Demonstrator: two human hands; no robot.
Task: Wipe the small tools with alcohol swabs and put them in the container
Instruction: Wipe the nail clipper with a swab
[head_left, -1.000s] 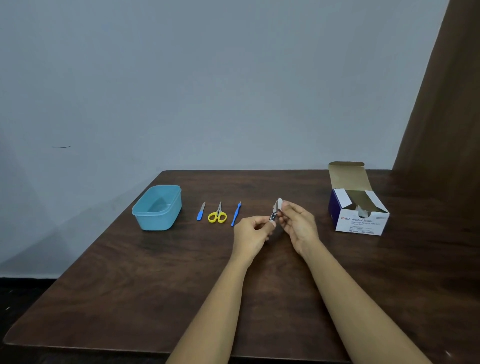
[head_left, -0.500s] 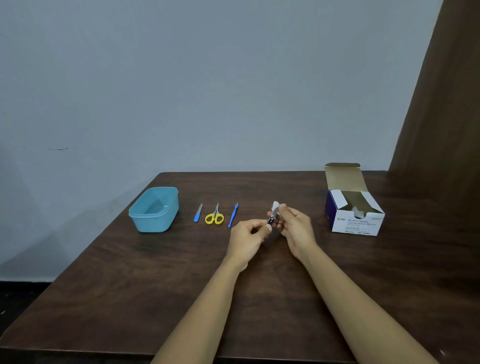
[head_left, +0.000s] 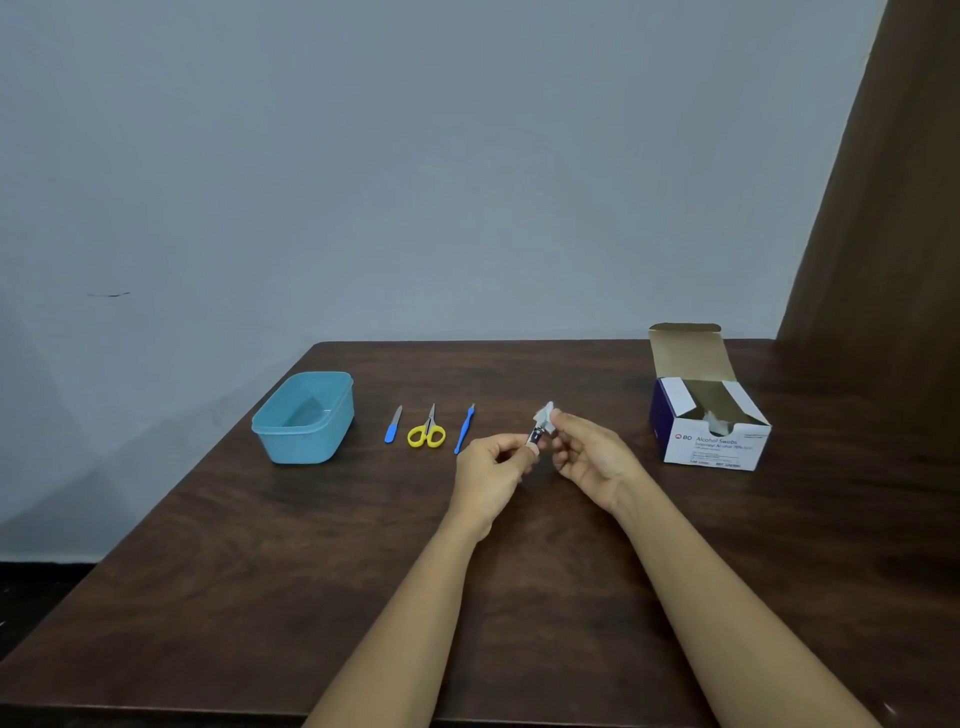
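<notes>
Left hand (head_left: 493, 462) pinches clipper (head_left: 535, 435), long axis tilted up toward right hand (head_left: 587, 452), which pinches swab (head_left: 544, 414) at its far end; container (head_left: 306, 447) lies left, nearer the left hand.

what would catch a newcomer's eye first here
The two hands meeting mid-table: the left hand pinches a small metal tool while the right hand holds a white swab against its far end. To their left lie bright yellow scissors and, further left, a light blue container. An open alcohol swab box stands at the right.
</notes>
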